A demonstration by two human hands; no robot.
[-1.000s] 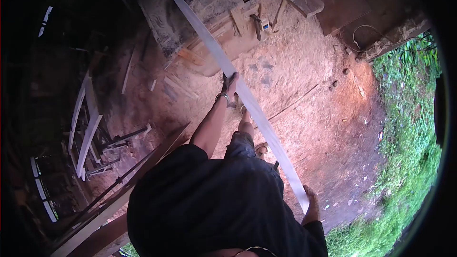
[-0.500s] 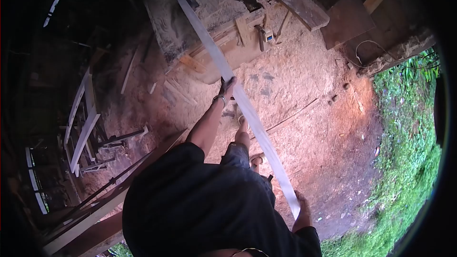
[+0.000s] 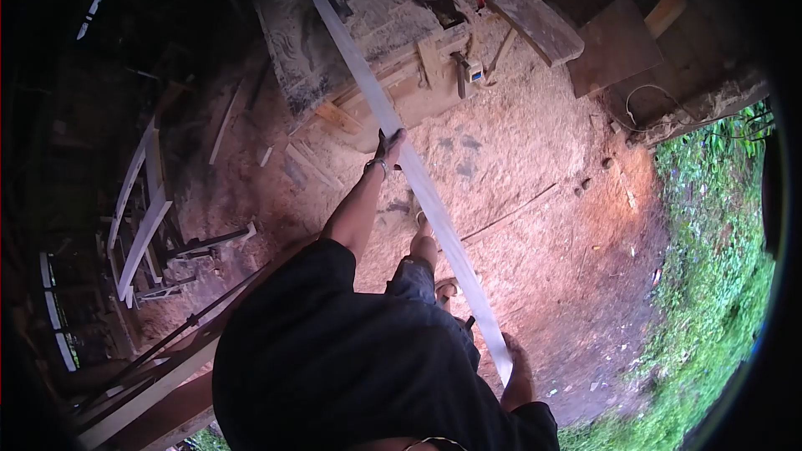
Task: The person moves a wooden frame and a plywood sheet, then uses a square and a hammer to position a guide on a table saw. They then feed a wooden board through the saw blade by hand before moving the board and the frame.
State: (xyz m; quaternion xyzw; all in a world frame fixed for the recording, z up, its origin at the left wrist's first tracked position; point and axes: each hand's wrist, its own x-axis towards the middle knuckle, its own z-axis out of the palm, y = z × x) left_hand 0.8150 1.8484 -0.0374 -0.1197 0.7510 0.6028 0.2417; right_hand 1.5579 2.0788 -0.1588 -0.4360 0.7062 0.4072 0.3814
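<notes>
A long pale wooden plank (image 3: 439, 213) runs diagonally across the view, its far end over the dusty workbench (image 3: 288, 50) and its near end by my right side. My left hand (image 3: 389, 150), with a band on the wrist, is closed round the plank's left edge near its middle. My right hand (image 3: 519, 367) grips the plank close to the near end; some of its fingers are hidden. The stretch between both hands passes in front of my legs.
Sawdust covers the ground (image 3: 535, 200). A thick board (image 3: 535, 29) and a brown panel (image 3: 616, 46) lie at the upper right. Curved pale wooden pieces (image 3: 144, 238) stand at the left, with long beams (image 3: 159, 388) below. Green plants (image 3: 710, 267) border the right side.
Both hands and the plank's near part have shifted slightly left, and my right hand is a little higher in view. The far end stays over the workbench.
</notes>
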